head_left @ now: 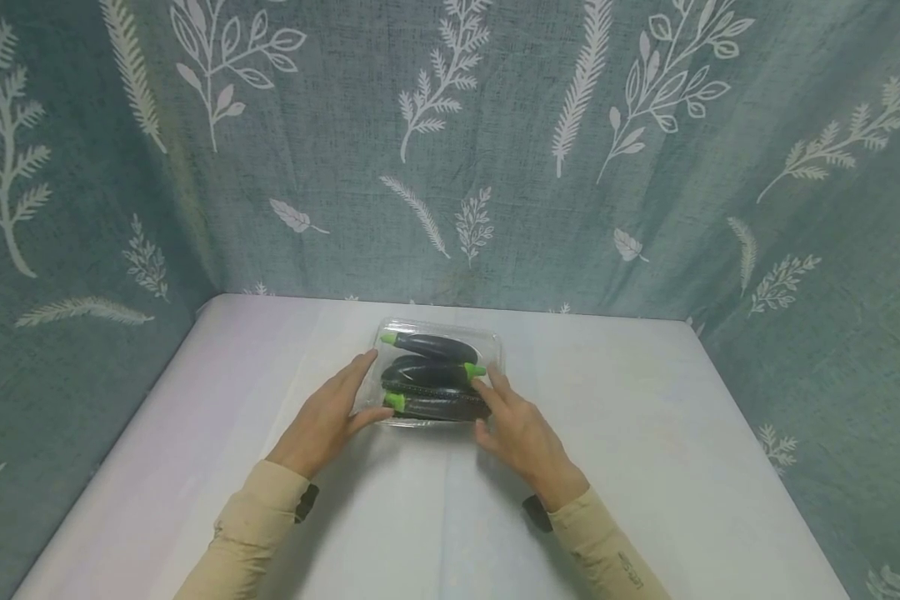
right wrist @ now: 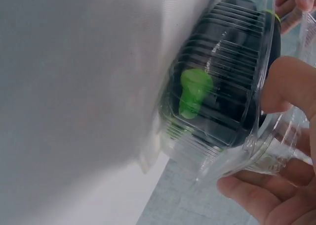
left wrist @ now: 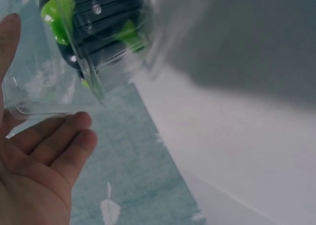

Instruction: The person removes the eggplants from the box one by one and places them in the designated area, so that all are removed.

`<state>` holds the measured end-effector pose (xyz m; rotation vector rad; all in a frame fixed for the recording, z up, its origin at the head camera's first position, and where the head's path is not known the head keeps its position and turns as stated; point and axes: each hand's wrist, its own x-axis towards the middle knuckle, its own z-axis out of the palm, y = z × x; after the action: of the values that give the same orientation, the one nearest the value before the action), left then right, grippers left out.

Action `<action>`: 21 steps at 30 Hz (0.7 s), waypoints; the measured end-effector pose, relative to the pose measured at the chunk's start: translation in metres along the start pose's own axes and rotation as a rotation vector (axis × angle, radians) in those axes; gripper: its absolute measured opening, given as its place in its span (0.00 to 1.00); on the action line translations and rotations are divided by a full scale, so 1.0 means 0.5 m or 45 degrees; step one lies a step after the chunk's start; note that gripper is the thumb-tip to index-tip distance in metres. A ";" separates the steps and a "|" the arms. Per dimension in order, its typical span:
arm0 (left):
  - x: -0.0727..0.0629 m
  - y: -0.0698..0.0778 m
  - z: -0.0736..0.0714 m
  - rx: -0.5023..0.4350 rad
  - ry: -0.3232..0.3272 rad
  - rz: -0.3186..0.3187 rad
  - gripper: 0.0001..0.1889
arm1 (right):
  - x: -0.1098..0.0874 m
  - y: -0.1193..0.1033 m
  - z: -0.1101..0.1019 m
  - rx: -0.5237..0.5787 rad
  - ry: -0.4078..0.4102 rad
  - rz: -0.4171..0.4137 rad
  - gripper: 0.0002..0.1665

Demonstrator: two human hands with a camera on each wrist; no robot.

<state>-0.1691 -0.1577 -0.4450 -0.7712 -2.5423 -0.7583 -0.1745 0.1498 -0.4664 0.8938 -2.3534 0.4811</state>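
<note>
A clear plastic clamshell box [head_left: 495, 342] holds several dark, glossy eggplants [head_left: 429, 372] with bright green stems. Its lid [left wrist: 44, 109] stands partly raised in the wrist views, over the ribbed base [right wrist: 217, 81]. My left hand [head_left: 325, 421] is at the box's left side, thumb and fingers spread, the fingertips right at the lid's edge. On the opposite side, my right hand [head_left: 523, 435] grips the box, its thumb bent at the rim and its other fingers behind the lid. Part of those fingers shows through the clear plastic.
The box stands toward the back of a white-covered table [head_left: 607, 417]. Behind and beside the table hangs a grey-green curtain [head_left: 360, 125] with white leaf patterns. Both forearms wear beige sleeves [head_left: 258, 517], with a dark band [head_left: 307, 503] at each wrist.
</note>
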 end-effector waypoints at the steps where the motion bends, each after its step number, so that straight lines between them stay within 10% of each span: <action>1: -0.001 -0.001 0.000 0.004 0.004 0.003 0.47 | 0.000 0.001 0.000 -0.001 0.003 -0.026 0.37; 21: -0.012 -0.015 0.003 0.006 -0.021 -0.040 0.46 | -0.005 0.020 -0.019 -0.016 -0.004 -0.145 0.37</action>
<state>-0.1691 -0.1643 -0.4521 -0.7403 -2.5758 -0.7588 -0.1760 0.1629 -0.4620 1.0173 -2.2908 0.4179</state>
